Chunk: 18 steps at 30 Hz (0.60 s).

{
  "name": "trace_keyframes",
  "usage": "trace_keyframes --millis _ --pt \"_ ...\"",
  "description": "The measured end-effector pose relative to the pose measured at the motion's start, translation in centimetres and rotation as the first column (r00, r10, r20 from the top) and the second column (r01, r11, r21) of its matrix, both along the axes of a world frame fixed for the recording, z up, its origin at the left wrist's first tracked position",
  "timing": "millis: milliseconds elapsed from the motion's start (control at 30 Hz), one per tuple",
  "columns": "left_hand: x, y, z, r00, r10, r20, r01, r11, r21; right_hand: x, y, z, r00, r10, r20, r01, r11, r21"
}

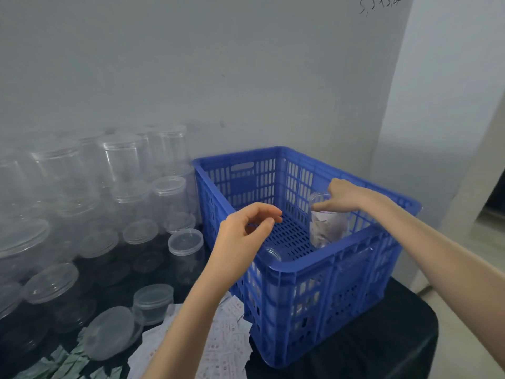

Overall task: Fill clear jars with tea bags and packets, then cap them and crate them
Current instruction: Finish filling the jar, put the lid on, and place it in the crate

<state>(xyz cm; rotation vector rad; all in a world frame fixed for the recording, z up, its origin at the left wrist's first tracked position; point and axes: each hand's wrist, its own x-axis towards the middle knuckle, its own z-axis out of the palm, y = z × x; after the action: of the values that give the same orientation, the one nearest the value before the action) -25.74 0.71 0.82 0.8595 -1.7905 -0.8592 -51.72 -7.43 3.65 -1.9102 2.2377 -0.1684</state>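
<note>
A blue slatted crate (322, 265) stands on the black table. Inside it, near the right wall, a clear capped jar (328, 225) filled with white packets stands upright. My right hand (345, 196) reaches over the crate's right rim and grips the jar's cap from above. Another clear jar (270, 254) shows against the crate's near left wall, its contents hidden. My left hand (246, 233) hovers over the crate's left rim with fingers loosely curled and holding nothing. White packets (226, 340) and green tea bags (65, 365) lie on the table at the front.
Several empty clear jars (120, 157) with lids are stacked against the grey wall at the left. Loose lids and short capped jars (153, 303) sit nearer the front. The table's right edge drops off beside the crate, with a white wall corner beyond.
</note>
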Motion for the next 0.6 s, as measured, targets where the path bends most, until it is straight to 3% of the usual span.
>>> trace_keyframes --millis 200,467,600 --pt "0.0 -0.2 -0.4 1.0 -0.003 0.019 0.003 1.0 -0.012 -1.7 -0.2 -1.1 0.997 -0.065 -0.048 0.066 0.997 0.031" --pt "0.2 -0.3 -0.6 0.999 -0.015 0.036 0.016 1.0 -0.012 -0.9 1.0 -1.3 0.959 0.03 -0.283 0.105 0.888 0.447" --pt "0.3 -0.3 -0.6 0.999 -0.022 0.041 0.023 1.0 -0.013 0.4 1.1 -1.4 0.881 0.165 -0.443 0.139 0.806 0.575"
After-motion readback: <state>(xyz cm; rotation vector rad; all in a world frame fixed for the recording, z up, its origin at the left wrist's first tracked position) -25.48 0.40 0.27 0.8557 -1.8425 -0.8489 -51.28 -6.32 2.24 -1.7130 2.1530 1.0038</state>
